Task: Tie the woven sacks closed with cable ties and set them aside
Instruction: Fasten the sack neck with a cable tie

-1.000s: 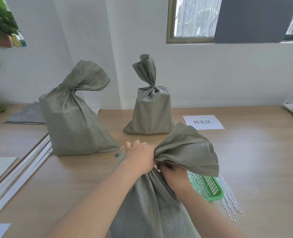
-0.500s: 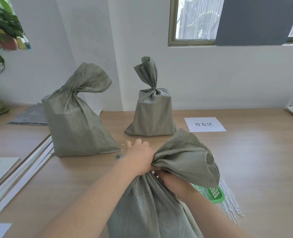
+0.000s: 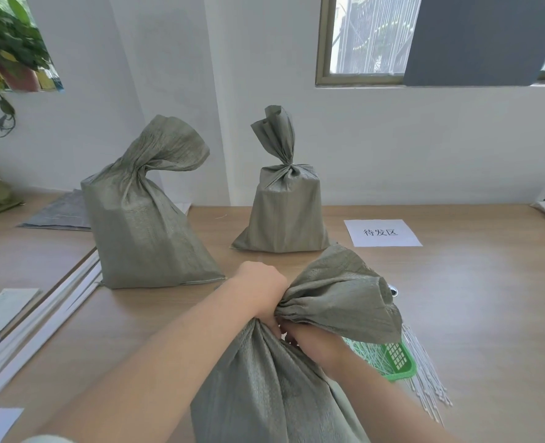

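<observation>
A grey-green woven sack [image 3: 264, 388] stands right in front of me, its top gathered into a neck and flopping to the right. My left hand [image 3: 260, 290] grips the neck from the left. My right hand [image 3: 316, 343] holds the neck from below on the right, partly hidden under the loose sack top. Whether a cable tie is round the neck I cannot tell. A twisted sack [image 3: 143, 219] stands at mid left. A sack with a cinched neck [image 3: 285, 209] stands at the back centre. White cable ties [image 3: 424, 375] lie fanned out on the table by a green basket [image 3: 399, 362].
A white paper label [image 3: 382, 232] lies right of the back sack. Flat grey sacks [image 3: 60, 212] lie at the back left, white strips [image 3: 41, 314] along the left edge. The wooden table [image 3: 472, 298] stretches right. A potted plant [image 3: 9, 52] sits up left.
Both hands stay on the sack neck; my left hand has turned over it slightly, and the right hand has slipped further under the flopped top. The view has shifted a little.
</observation>
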### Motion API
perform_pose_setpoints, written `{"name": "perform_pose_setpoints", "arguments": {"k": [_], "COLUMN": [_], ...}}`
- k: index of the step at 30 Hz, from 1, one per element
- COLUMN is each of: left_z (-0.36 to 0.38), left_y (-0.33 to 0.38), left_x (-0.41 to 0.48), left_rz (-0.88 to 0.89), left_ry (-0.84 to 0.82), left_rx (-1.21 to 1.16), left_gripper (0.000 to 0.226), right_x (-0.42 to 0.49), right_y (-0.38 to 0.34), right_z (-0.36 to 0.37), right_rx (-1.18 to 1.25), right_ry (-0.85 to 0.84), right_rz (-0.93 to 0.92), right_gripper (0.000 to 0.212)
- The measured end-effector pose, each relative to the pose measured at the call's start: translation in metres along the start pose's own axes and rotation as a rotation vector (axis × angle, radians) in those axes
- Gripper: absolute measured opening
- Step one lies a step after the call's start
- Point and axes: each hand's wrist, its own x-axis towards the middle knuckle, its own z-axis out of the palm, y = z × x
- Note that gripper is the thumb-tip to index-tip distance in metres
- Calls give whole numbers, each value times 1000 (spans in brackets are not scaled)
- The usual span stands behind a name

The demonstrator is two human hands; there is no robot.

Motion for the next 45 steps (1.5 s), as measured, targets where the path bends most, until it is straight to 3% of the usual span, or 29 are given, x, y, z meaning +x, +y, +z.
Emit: {"name": "perform_pose_setpoints", "arguments": {"k": [6,9,12,15,18,22,34,39,42,45], "left_z": [-6,-8,-8,-8,-5,0,-10,1,3,8], "left_y": [0,-3,-11,-17,-18,-18,-11,-16,-18,-21], "left_x": [0,0,6,11,15,18,10,16,15,10], "left_rz": [-47,-86,-131,-191,-164,-140,-93,-197,-199,-186], "left_ry": [-53,-132,-231,-244,-203,-200,-220,-311,-293,-226], "left_rx": [-163,-315,-502,-579,-465,-361,-333,-480,-638,-883], "left_gripper": [76,67,52,53,64,78,72,64,56,26], "right_x": [0,-1,-2,2,4,3,4,5,2,-1], "right_y": [0,1,-1,0,1,5,7,11,11,10], "right_z": [1,2,0,0,1,5,7,5,2,-1], "right_rx": [-126,-119,-96,-175,-156,-107,-66,-62,-81,-50], "right_ry": [93,164,166,167,195,219,238,210,218,266], "right_rz": [-7,-131,-211,-259,-294,-287,-381,-324,-311,-348], "right_gripper": [10,32,15,26,13,16,11,20,15,14]}}
